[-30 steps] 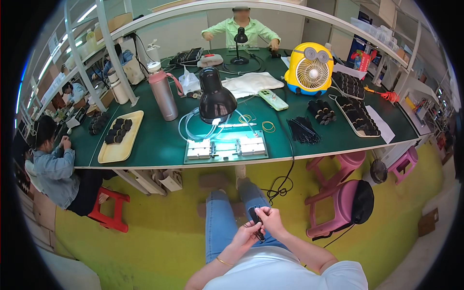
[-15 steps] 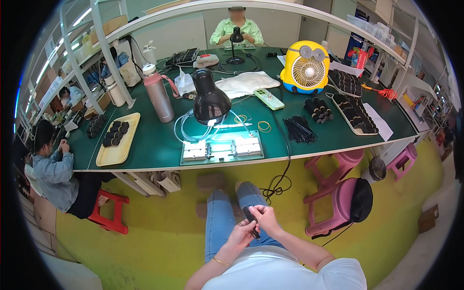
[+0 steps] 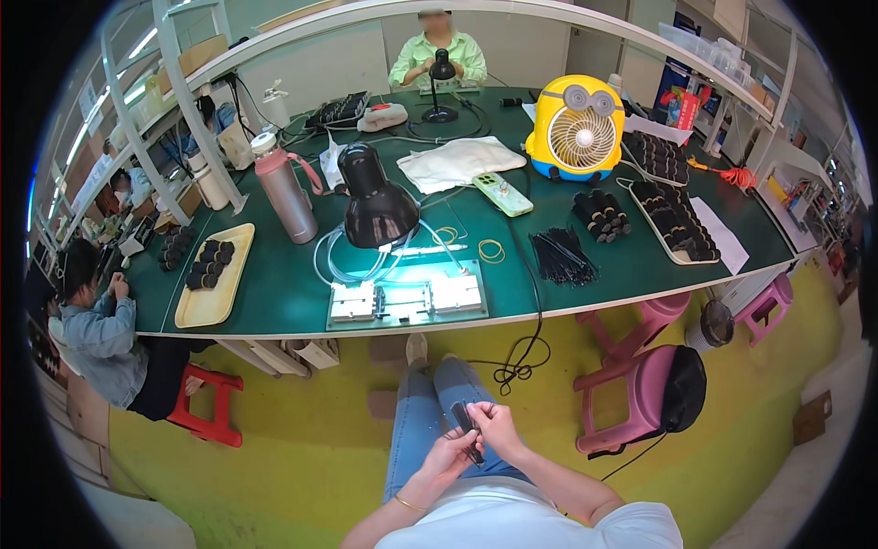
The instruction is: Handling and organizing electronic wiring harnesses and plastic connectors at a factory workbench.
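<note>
Over my lap, my left hand (image 3: pixel 446 456) is closed round a slim bundle of black strands (image 3: pixel 462 417), perhaps cables. The bundle slants, its upper end sticking out beyond my fingers and its lower end showing below them. My right hand (image 3: pixel 497 428) is close against the bundle's right side, thumb and fingers pinched together. What lies between those fingertips is too small to make out. Beyond my knees, a fixture with two pale metal blocks (image 3: pixel 455 294) sits at the table's front edge under a lit black desk lamp (image 3: pixel 380 206).
On the green table (image 3: pixel 274 306) are loose black cable ties or strands (image 3: pixel 560 254), black rolls (image 3: pixel 600 215), trays of black bundles (image 3: pixel 674 222), a yellow fan (image 3: pixel 576 128), a phone (image 3: pixel 503 194) and a flask (image 3: pixel 286 195). Pink stools (image 3: pixel 640 389) stand right. Co-workers sit left and opposite.
My right fingers have moved slightly up and off the bundle's top, so more of its upper end shows. Both hands stay over my lap. The whole view has shifted a little.
</note>
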`<action>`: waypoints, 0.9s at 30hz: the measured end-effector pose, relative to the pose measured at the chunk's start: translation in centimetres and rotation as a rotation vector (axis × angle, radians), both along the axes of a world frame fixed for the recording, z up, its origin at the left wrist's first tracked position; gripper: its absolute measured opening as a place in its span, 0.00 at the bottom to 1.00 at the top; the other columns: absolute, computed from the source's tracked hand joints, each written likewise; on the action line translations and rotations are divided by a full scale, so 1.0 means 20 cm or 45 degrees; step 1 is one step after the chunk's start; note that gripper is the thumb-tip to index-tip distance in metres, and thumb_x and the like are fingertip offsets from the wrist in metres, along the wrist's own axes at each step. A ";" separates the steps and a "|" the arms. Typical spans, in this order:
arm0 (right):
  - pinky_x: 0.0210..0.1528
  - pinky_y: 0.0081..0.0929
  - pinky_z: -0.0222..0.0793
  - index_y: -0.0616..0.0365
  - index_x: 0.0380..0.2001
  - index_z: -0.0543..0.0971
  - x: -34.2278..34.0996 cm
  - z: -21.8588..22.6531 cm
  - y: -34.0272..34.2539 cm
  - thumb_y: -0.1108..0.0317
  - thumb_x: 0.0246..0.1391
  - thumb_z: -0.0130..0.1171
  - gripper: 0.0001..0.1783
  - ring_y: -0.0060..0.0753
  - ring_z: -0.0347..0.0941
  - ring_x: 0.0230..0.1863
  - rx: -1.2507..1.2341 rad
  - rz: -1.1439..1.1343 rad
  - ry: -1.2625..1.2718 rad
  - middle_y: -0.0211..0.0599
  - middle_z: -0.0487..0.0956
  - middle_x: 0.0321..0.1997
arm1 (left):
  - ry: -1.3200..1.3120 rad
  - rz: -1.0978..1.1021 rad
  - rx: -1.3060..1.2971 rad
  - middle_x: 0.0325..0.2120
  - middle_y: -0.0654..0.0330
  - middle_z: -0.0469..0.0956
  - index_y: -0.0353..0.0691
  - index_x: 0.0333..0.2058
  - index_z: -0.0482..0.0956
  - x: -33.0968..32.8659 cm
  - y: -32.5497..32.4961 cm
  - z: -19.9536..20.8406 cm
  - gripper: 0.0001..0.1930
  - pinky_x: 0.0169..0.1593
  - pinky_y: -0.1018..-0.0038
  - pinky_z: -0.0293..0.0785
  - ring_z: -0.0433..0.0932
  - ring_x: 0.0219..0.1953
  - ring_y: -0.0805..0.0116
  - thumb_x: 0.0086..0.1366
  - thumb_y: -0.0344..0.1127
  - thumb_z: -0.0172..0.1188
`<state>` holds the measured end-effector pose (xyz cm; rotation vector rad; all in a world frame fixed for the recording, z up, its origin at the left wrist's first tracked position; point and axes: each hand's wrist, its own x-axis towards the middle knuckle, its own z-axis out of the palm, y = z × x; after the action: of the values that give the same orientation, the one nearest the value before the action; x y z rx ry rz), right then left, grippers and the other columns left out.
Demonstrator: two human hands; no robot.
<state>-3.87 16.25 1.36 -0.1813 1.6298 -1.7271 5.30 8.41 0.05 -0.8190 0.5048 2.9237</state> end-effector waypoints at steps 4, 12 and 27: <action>0.09 0.11 0.54 0.61 0.24 0.74 -0.03 0.02 -0.05 0.65 0.52 0.48 0.11 0.10 0.58 0.09 -0.031 0.047 -0.012 0.22 0.67 0.12 | 0.006 0.050 -0.051 0.24 0.59 0.71 0.35 0.31 0.69 -0.01 -0.04 0.04 0.03 0.33 0.78 0.70 0.70 0.26 0.72 0.57 0.26 0.49; 0.08 0.12 0.53 0.62 0.27 0.76 -0.22 0.19 -0.43 0.68 0.50 0.50 0.09 0.10 0.57 0.07 0.038 0.146 0.204 0.24 0.68 0.12 | 0.125 0.252 -0.228 0.22 0.60 0.72 0.36 0.30 0.71 -0.20 -0.33 0.11 0.03 0.31 0.79 0.70 0.71 0.25 0.73 0.55 0.24 0.50; 0.09 0.09 0.53 0.64 0.25 0.75 -0.26 0.29 -0.66 0.69 0.50 0.51 0.08 0.10 0.59 0.08 0.010 0.186 0.182 0.25 0.69 0.12 | 0.166 0.450 -0.104 0.23 0.58 0.72 0.34 0.31 0.71 -0.23 -0.52 0.14 0.04 0.33 0.77 0.70 0.72 0.26 0.70 0.55 0.23 0.50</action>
<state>-9.10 3.07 7.16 -0.4179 1.6811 -1.6277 0.60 -1.95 2.85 -0.8038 0.5419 3.3184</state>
